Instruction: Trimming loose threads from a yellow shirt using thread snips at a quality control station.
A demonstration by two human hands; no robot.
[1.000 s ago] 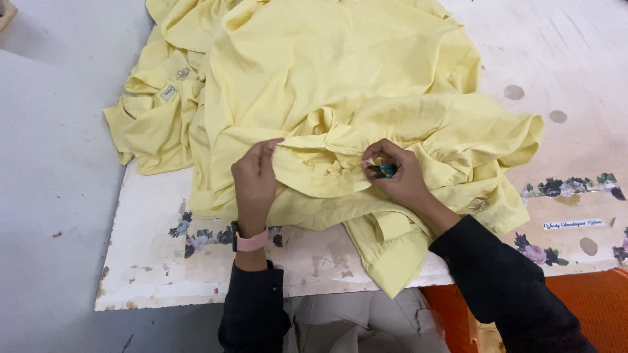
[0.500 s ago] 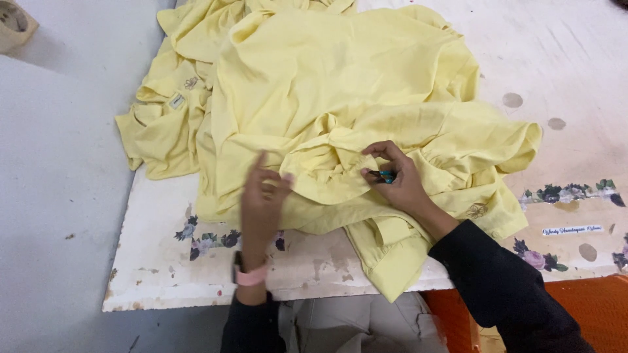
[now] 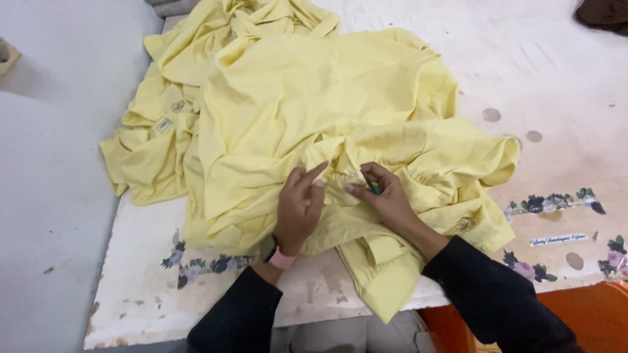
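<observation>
I see the left hand (image 3: 299, 212) lying flat on the yellow cloth (image 3: 314, 104), fingers spread and open, its fingertips pressing a fold near the table's front edge. It grips nothing. A pink band (image 3: 282, 259) sits at its wrist, above a black sleeve (image 3: 235, 314).

My right hand (image 3: 386, 199) is just beside it, closed on a small dark tool (image 3: 370, 186) pinched between thumb and fingers, the tip touching the same fold. What kind of tool it is I cannot tell; only a short dark-green bit shows.

The cloth is a loose heap covering most of the table (image 3: 562, 72), from the far edge down to the front edge, where one piece hangs over between my arms. A small label (image 3: 162, 124) shows on the cloth toward the left edge. The worn white table has flower stickers (image 3: 553, 201) along the front, at the right and the left. An orange surface (image 3: 589, 314) lies below the front right corner.
</observation>
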